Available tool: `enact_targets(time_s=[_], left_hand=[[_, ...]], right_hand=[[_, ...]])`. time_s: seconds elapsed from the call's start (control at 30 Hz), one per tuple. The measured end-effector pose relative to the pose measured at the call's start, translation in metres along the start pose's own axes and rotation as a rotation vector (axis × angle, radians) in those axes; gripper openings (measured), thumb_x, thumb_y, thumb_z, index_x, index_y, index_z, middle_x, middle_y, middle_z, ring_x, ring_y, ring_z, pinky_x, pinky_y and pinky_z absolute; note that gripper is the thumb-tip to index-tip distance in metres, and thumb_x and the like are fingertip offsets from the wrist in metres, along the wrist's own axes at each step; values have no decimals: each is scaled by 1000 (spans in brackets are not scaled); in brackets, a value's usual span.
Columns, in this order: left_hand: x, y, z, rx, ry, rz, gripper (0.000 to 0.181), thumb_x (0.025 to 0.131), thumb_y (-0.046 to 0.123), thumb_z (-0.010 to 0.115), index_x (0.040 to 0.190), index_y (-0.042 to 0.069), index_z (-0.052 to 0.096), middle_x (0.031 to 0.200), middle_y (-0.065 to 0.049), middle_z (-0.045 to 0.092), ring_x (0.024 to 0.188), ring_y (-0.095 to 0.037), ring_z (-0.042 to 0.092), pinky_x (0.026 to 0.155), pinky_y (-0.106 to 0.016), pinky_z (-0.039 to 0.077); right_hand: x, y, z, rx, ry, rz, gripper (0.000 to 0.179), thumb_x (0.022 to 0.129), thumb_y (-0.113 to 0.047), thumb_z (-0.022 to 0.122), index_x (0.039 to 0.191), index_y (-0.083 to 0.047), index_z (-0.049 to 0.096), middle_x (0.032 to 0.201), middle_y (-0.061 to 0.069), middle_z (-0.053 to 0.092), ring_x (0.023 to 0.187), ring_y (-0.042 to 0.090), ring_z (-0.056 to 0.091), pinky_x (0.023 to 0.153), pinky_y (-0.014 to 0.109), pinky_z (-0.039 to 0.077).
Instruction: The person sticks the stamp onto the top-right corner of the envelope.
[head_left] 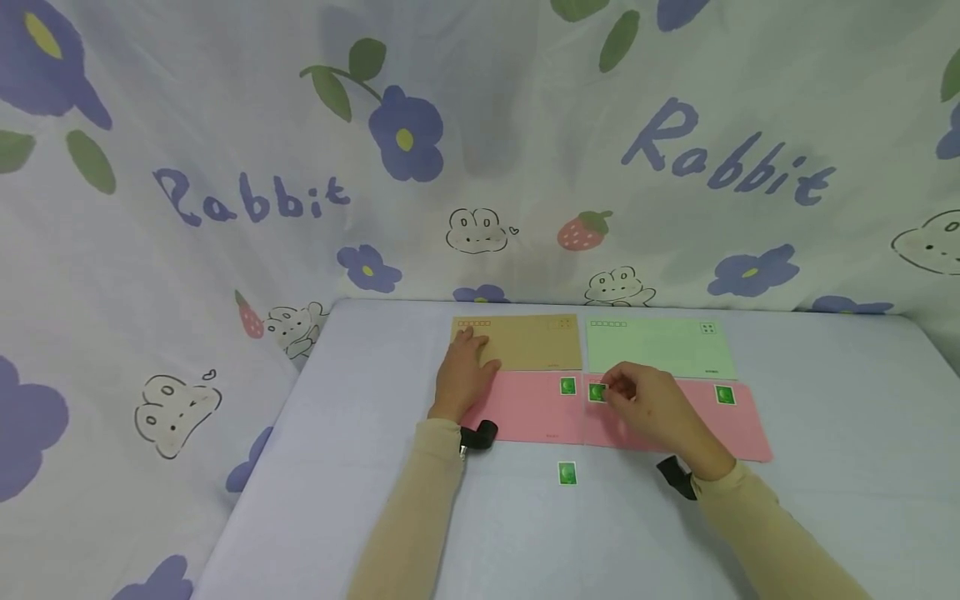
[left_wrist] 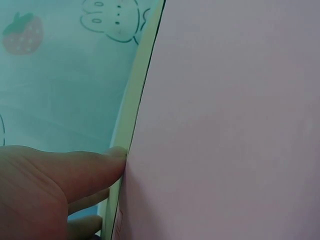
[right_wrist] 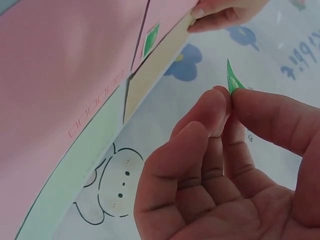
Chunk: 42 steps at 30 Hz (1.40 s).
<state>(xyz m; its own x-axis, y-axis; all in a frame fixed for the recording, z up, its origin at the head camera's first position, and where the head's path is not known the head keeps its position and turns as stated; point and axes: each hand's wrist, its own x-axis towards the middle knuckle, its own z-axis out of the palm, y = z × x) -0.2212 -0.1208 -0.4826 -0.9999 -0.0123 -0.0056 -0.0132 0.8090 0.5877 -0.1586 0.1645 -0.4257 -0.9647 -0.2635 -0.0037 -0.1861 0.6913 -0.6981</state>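
My right hand (head_left: 647,402) pinches a small green postage stamp (right_wrist: 232,77) between thumb and fingertip. It is raised, and in the head view the stamp overlaps the top left of the right pink envelope (head_left: 708,429). My left hand (head_left: 459,382) rests with loosely spread fingers on the brown envelope (head_left: 528,346), its thumb at the seam with the left pink envelope (head_left: 525,417). One green stamp (head_left: 567,386) sits in that pink envelope's top right corner, another stamp (head_left: 725,395) in the right one's top right corner. A loose stamp (head_left: 567,473) lies on the table in front.
A light green envelope (head_left: 652,350) lies behind the right pink one, completing two rows of envelopes. The table has a white cloth (head_left: 510,533). A white curtain (head_left: 525,150) with flowers, rabbits and lettering hangs behind and at the left.
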Motion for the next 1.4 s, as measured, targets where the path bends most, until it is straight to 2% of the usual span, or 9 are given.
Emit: enact_targets(time_s=[0.23, 0.73, 1.17, 1.4], left_hand=[[0, 1, 0, -2, -1, -2, 51, 95, 24, 70, 139, 2, 58, 159, -17, 35, 150, -33, 27, 120, -46, 26], [0, 3, -1, 9, 2, 3, 51, 95, 23, 70, 138, 1, 58, 159, -18, 36, 150, -34, 27, 119, -47, 27], [0, 3, 0, 9, 8, 1, 51, 95, 24, 71, 139, 2, 58, 159, -18, 36, 150, -33, 27, 120, -46, 26], [-1, 3, 0, 6, 8, -2, 51, 95, 23, 70, 139, 2, 58, 159, -18, 36, 150, -33, 27, 120, -46, 26]], right_hand=[[6, 2, 1, 22, 11, -15, 9, 92, -9, 67, 100, -4, 70, 82, -1, 66, 79, 18, 59, 69, 34, 50], [20, 3, 4, 113, -4, 10, 12, 93, -10, 66, 102, -2, 70, 88, 4, 68, 83, 20, 60, 72, 34, 50], [32, 0, 5, 97, 2, 40, 15, 94, -11, 65, 104, -2, 69, 88, 5, 68, 83, 22, 60, 69, 32, 50], [38, 1, 4, 92, 18, 9, 14, 93, -9, 64, 103, 0, 69, 86, 5, 69, 81, 21, 61, 70, 33, 50]])
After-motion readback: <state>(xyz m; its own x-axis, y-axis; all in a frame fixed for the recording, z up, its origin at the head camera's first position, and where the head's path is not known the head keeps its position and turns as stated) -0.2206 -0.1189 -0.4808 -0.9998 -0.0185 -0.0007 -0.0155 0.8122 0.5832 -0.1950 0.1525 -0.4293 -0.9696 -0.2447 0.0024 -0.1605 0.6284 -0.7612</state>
